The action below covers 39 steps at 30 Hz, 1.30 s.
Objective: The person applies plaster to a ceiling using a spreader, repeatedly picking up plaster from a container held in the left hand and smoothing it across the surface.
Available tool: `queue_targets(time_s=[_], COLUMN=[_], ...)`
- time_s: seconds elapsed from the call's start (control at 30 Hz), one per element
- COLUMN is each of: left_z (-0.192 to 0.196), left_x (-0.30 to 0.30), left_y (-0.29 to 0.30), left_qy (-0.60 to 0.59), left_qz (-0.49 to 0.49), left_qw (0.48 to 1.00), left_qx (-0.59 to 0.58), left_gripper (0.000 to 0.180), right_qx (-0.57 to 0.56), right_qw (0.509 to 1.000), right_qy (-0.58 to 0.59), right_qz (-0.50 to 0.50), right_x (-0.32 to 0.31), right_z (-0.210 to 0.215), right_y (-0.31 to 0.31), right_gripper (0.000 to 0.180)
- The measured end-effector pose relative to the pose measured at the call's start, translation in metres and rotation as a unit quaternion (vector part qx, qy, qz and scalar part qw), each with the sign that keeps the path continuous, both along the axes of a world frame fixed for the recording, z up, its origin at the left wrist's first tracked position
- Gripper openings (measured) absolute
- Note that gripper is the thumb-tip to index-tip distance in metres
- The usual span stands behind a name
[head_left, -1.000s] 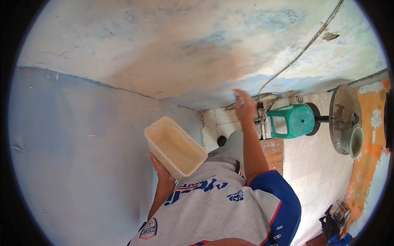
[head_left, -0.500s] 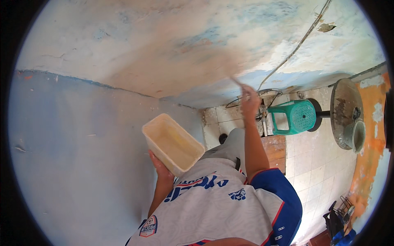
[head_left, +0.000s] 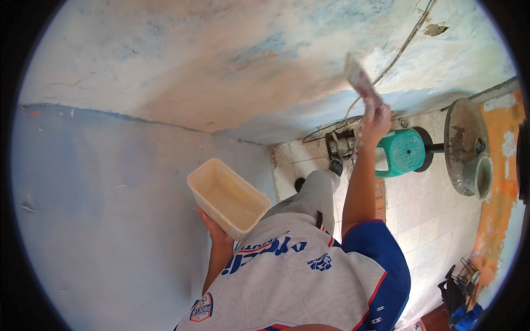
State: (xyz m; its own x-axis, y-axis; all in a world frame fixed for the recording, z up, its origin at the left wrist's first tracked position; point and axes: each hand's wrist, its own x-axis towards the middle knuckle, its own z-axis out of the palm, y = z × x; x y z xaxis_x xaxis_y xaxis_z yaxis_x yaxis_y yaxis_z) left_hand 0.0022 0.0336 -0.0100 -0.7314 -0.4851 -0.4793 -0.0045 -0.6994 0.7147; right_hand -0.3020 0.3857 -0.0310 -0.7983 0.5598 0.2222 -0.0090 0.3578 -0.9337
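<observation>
My left hand (head_left: 216,227) grips a cream rectangular plastic tub (head_left: 201,198) by its underside and near-left side, tilted in front of my shirt. A pale layer with a yellowish patch coats its inside. My right hand (head_left: 376,122) is raised to the right, closed round the handle of what looks like a flat paintbrush (head_left: 361,80). Its broad end points up and away, with a whitish tip in front of the patchy wall (head_left: 248,71). Whether that tip touches the wall, I cannot tell.
A plain blue-grey wall (head_left: 99,209) stands close on my left. A cable (head_left: 406,52) runs down the patchy wall. To the right are a green plastic stool (head_left: 406,151), a round tabletop (head_left: 458,143) and a grey bucket (head_left: 478,176). Pale tiles (head_left: 419,231) cover the floor.
My right hand has moved right and up with the paintbrush, which was blurred against the wall before. The tub in my left hand has shifted only slightly.
</observation>
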Motion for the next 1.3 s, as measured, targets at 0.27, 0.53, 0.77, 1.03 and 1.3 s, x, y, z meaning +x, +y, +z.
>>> queue_targets(time_s=[0.27, 0.53, 0.77, 1.03, 1.3], left_z=[0.001, 0.009, -0.002, -0.001, -0.006], left_x=[-0.008, -0.012, -0.003, -0.01, -0.013], left_y=[0.002, 0.017, 0.004, 0.013, 0.009], left_qy=[-0.019, -0.049, -0.04, -0.054, -0.009], left_qz=[-0.012, -0.01, -0.02, -0.05, -0.075], left_qw=[1.0, 0.998, 0.999, 0.997, 0.997], left_qx=[-0.018, -0.023, -0.011, -0.034, 0.011], left_gripper=[0.07, 0.068, 0.069, 0.071, 0.073], right_qx=[0.051, 0.044, 0.016, 0.01, -0.018], right_qw=[0.955, 0.984, 0.954, 0.986, 0.984], right_qy=[0.095, 0.111, 0.132, 0.107, 0.123], right_qz=[0.276, 0.133, 0.27, 0.127, 0.129], right_x=[0.01, -0.04, 0.007, -0.05, 0.022], right_z=[-0.147, -0.077, -0.156, -0.088, -0.099], right_y=[-0.097, 0.008, -0.038, 0.008, -0.016], right_gripper=[0.012, 0.02, 0.015, 0.018, 0.01])
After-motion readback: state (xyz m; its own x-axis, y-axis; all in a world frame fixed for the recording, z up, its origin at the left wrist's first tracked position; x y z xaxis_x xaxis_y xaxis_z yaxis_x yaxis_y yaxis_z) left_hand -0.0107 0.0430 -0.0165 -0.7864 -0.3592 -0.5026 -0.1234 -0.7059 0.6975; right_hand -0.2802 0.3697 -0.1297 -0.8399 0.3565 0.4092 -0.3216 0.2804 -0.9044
